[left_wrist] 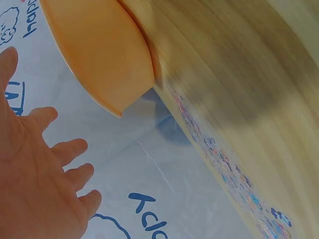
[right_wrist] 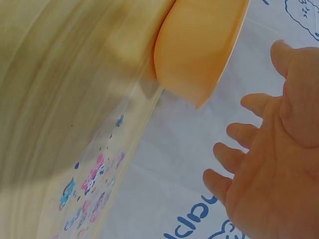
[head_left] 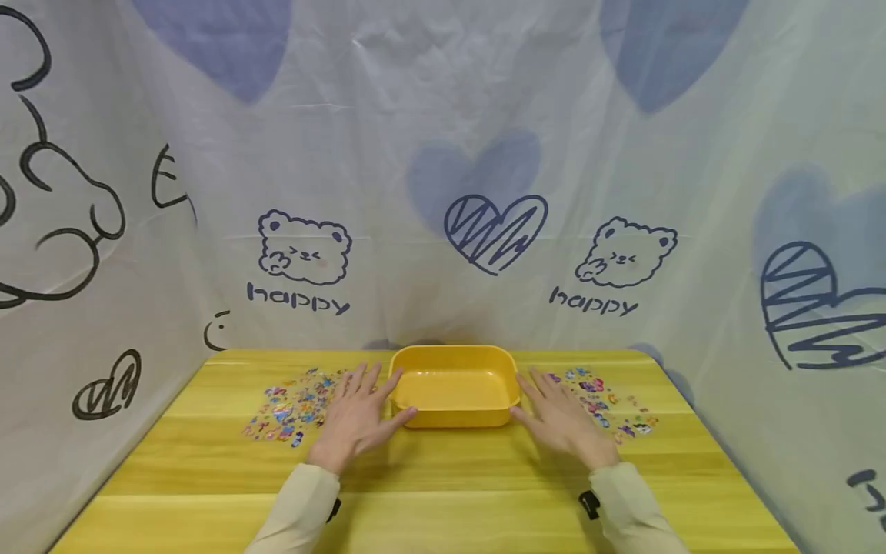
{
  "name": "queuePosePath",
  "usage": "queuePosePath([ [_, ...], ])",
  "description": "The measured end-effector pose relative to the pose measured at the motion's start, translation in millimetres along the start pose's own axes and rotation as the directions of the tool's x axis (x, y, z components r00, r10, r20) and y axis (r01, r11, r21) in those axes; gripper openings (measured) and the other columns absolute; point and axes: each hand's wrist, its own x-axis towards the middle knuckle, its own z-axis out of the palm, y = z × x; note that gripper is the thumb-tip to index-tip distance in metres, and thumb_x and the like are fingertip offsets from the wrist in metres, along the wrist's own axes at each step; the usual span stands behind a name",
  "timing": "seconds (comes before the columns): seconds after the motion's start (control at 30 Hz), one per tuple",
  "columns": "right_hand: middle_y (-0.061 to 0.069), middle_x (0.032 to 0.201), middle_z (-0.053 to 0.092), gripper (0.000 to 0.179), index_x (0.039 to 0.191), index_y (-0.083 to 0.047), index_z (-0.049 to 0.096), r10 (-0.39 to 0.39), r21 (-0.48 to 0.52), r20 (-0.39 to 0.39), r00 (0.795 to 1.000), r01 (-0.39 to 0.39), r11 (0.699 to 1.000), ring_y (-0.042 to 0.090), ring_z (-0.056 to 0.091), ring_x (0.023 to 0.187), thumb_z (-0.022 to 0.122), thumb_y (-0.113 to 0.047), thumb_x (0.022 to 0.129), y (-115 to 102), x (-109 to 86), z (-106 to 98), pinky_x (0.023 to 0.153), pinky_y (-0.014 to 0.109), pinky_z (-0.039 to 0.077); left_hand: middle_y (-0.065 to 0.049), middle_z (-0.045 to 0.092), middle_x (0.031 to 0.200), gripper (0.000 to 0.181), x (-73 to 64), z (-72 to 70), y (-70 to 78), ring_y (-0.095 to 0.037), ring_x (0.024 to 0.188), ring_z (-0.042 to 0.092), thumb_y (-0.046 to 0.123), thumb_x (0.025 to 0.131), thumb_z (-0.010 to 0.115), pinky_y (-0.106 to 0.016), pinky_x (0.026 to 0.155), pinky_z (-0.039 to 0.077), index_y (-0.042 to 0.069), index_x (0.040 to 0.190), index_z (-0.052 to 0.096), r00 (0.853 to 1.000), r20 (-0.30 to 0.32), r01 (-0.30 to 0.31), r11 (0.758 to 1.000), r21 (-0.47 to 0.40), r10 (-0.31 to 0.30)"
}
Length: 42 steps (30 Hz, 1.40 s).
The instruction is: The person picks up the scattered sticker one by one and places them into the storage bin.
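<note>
A yellow rectangular plastic tub (head_left: pixel 453 417) stands at the back middle of the table, its inside bare. My left hand (head_left: pixel 358 419) is spread at the tub's left end, palm down, thumb near the front left corner. On the other side, my right hand (head_left: pixel 562 418) is spread in the same way by the right end. Both wrist views show a gap between the straight fingers and the tub wall (left_wrist: pixel 107 50). Small colourful stickers (head_left: pixel 287 412) lie left of my left hand, which covers part of them. More stickers (head_left: pixel 601 400) lie beyond my right hand.
The yellow wood-grain table (head_left: pixel 443 492) ends at the back against a white printed curtain (head_left: pixel 415 308). Curtain also hangs along the left and right sides. A small black object (head_left: pixel 589 505) sits at my right cuff.
</note>
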Motion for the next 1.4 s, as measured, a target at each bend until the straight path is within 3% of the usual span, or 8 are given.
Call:
queuePosePath([
  [0.2, 0.018, 0.161, 0.02, 0.065, 0.155, -0.012, 0.028, -0.031, 0.014, -0.03, 0.999, 0.031, 0.999, 0.04, 0.02, 0.148, 0.041, -0.049, 0.102, 0.9, 5.0, 0.4, 0.119, 0.058, 0.014, -0.015, 0.027, 0.16, 0.075, 3.4, 2.2, -1.5, -0.038, 0.149, 0.018, 0.072, 0.093, 0.037, -0.055, 0.121, 0.008, 0.028, 0.153, 0.033, 1.0, -0.018, -0.016, 1.0, -0.007, 0.016],
  [0.33, 0.021, 0.156, 0.032, 0.062, 0.15, -0.008, 0.037, -0.077, 0.048, -0.056, 0.995, 0.08, 0.996, 0.041, 0.031, 0.143, 0.055, -0.039, 0.1, -2.4, 9.9, 1.2, 0.116, 0.057, 0.023, -0.016, 0.027, 0.16, 0.074, 4.8, 2.0, -2.5, -0.039, 0.149, 0.018, 0.072, 0.094, 0.036, -0.055, 0.121, 0.008, 0.028, 0.153, 0.033, 1.0, 0.001, -0.006, 1.0, -0.007, 0.006],
  [0.47, 0.022, 0.143, 0.05, 0.052, 0.138, -0.001, 0.052, -0.154, 0.029, -0.086, 0.984, 0.157, 0.987, 0.04, 0.048, 0.132, 0.066, -0.025, 0.094, -7.3, 14.9, 2.7, 0.11, 0.054, 0.036, -0.018, 0.029, 0.158, 0.074, 4.6, 1.1, -3.7, -0.041, 0.147, 0.023, 0.071, 0.094, 0.037, -0.056, 0.12, 0.01, 0.025, 0.152, 0.036, 1.0, 0.01, 0.0, 1.0, 0.001, 0.0],
  [0.7, 0.012, 0.115, 0.07, 0.026, 0.115, -0.003, 0.068, -0.276, -0.003, -0.147, 0.95, 0.278, 0.961, 0.028, 0.065, 0.107, 0.069, -0.012, 0.091, -16.2, 23.5, 2.9, 0.095, 0.044, 0.051, -0.022, 0.032, 0.156, 0.071, 5.5, -2.8, -5.6, -0.042, 0.146, 0.026, 0.065, 0.096, 0.041, -0.056, 0.12, 0.013, 0.02, 0.151, 0.038, 1.0, 0.015, 0.021, 0.999, -0.024, -0.02],
  [0.9, 0.006, 0.104, 0.072, 0.017, 0.107, -0.005, 0.072, -0.332, -0.04, -0.161, 0.93, 0.33, 0.943, 0.023, 0.067, 0.097, 0.069, -0.01, 0.09, -20.6, 30.4, 3.4, 0.088, 0.039, 0.054, -0.023, 0.04, 0.151, 0.066, 7.8, -2.1, -10.9, -0.042, 0.141, 0.034, 0.059, 0.099, 0.039, -0.057, 0.117, 0.022, 0.017, 0.15, 0.042, 0.999, -0.032, 0.036, 0.999, -0.035, -0.038],
  [1.2, 0.004, 0.099, 0.073, 0.014, 0.101, -0.007, 0.074, -0.349, -0.059, -0.148, 0.925, 0.344, 0.937, 0.022, 0.067, 0.094, 0.071, -0.014, 0.089, -18.2, 37.2, 6.8, 0.084, 0.037, 0.055, -0.025, 0.048, 0.143, 0.061, 10.9, 0.4, -17.8, -0.042, 0.134, 0.043, 0.053, 0.1, 0.044, -0.059, 0.111, 0.031, 0.011, 0.145, 0.047, 0.995, -0.084, 0.053, 0.998, -0.044, -0.057],
  [1.4, 0.002, 0.093, 0.073, 0.009, 0.096, -0.008, 0.076, -0.384, -0.055, -0.122, 0.915, 0.38, 0.923, 0.017, 0.067, 0.085, 0.071, -0.01, 0.089, -14.6, 35.6, 8.0, 0.079, 0.033, 0.056, -0.023, 0.052, 0.14, 0.059, 9.9, 1.4, -23.1, -0.042, 0.131, 0.046, 0.05, 0.101, 0.047, -0.06, 0.106, 0.037, 0.008, 0.141, 0.05, 0.993, -0.066, 0.09, 0.994, -0.065, -0.094],
])
